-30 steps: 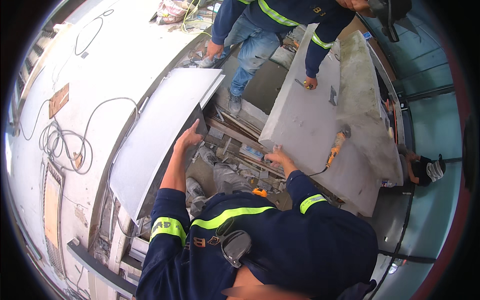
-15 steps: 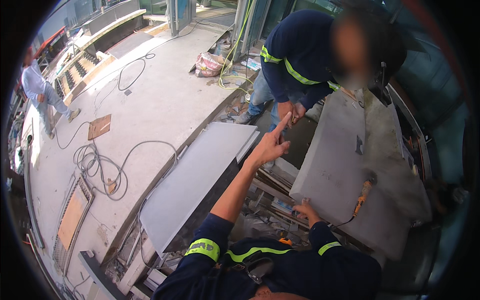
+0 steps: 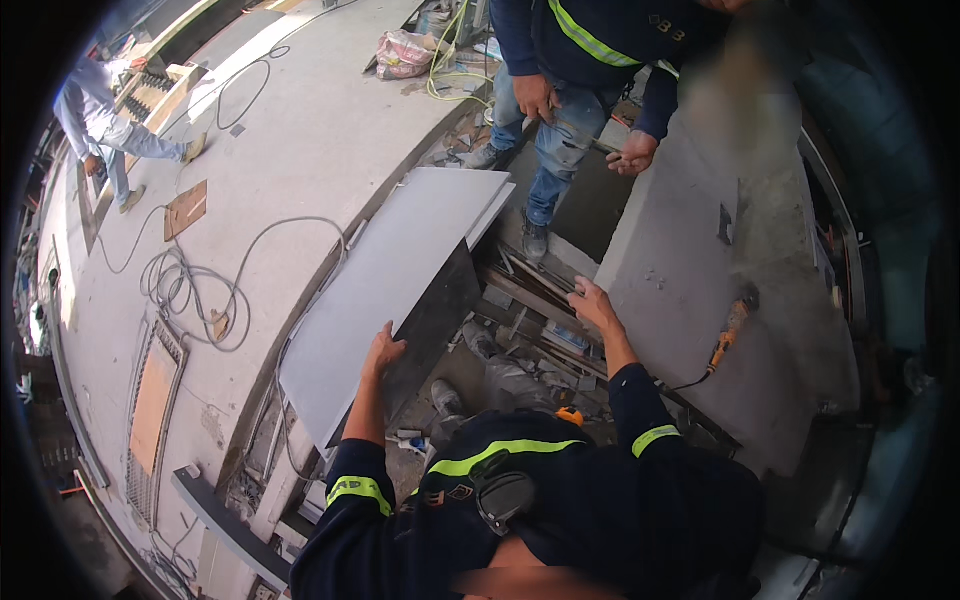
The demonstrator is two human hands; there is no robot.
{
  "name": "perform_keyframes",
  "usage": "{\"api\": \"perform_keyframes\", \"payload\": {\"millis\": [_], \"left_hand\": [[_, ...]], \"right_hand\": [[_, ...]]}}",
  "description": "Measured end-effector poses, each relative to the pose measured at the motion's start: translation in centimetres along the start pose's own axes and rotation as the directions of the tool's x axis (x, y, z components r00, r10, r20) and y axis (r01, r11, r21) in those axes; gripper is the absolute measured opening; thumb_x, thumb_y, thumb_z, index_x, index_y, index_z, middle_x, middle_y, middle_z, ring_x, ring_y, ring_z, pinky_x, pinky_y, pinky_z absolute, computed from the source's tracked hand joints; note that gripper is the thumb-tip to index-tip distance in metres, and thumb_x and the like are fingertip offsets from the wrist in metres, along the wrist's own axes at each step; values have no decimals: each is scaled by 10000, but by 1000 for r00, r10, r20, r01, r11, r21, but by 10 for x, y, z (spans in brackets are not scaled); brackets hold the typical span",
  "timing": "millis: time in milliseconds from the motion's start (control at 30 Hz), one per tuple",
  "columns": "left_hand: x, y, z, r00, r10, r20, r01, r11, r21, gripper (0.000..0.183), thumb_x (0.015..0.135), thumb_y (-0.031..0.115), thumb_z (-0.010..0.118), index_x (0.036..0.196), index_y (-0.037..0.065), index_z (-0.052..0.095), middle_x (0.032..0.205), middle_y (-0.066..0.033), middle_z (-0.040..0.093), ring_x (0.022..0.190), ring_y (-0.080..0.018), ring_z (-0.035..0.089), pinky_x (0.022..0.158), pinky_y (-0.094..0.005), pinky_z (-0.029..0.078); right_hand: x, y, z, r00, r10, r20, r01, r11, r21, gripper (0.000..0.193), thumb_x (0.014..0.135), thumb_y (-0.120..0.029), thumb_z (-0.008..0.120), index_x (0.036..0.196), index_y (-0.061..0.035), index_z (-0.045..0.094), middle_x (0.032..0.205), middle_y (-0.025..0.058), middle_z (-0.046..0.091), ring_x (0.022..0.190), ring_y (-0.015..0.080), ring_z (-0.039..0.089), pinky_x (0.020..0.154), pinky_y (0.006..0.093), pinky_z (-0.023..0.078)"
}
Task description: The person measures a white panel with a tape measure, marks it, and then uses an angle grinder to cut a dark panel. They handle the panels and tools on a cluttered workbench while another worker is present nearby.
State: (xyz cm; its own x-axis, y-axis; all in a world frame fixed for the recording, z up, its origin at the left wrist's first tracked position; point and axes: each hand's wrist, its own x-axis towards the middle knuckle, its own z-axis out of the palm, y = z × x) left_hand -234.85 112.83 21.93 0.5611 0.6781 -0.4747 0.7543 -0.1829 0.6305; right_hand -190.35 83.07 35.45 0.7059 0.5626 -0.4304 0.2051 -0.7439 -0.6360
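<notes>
Left hand (image 3: 383, 350) rests on the long edge of the grey slab (image 3: 390, 290), fingers curled over it; slab lies tilted, one end on the concrete floor (image 3: 300, 130), the other over the rubble pit (image 3: 500, 350). Right hand (image 3: 592, 303) lies open, flat on the edge of the large stone panel (image 3: 690, 300), clamping nothing. Left grip probably partial; thumb side hidden. Risk: slab slides into the pit if the one-handed hold slips. Angle grinder (image 3: 730, 325) lies loose on the panel; a co-worker's boot (image 3: 535, 238) stands close below.
</notes>
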Motion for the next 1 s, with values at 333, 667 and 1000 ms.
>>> {"api": "perform_keyframes", "payload": {"millis": [333,667,1000], "left_hand": [[-147,-194,44,947,-321,-10,321,946,55,1032,739,150,692,1636,-85,239,1679,-377,256,1564,-521,270,1304,-523,257],[-137,-177,38,852,-505,138,518,852,-78,1155,806,265,722,1696,-16,40,1768,-292,13,1627,-513,24,1339,-532,120],[-131,-193,48,835,-526,164,538,842,-37,1158,849,309,736,1713,56,7,1790,-220,-38,1602,-577,22,1320,-571,186]], "right_hand": [[38,-154,-45,931,-288,-226,347,891,292,958,981,-130,699,1703,-27,78,1406,263,649,892,222,774,657,335,626],[51,-241,-119,778,-473,-413,596,763,251,1029,937,-92,741,1696,-7,51,1436,270,621,962,264,773,674,340,647],[23,-279,-126,850,-410,-330,522,581,624,981,1008,-353,693,1719,-60,85,1609,214,441,1377,290,548,1018,443,526]]}}
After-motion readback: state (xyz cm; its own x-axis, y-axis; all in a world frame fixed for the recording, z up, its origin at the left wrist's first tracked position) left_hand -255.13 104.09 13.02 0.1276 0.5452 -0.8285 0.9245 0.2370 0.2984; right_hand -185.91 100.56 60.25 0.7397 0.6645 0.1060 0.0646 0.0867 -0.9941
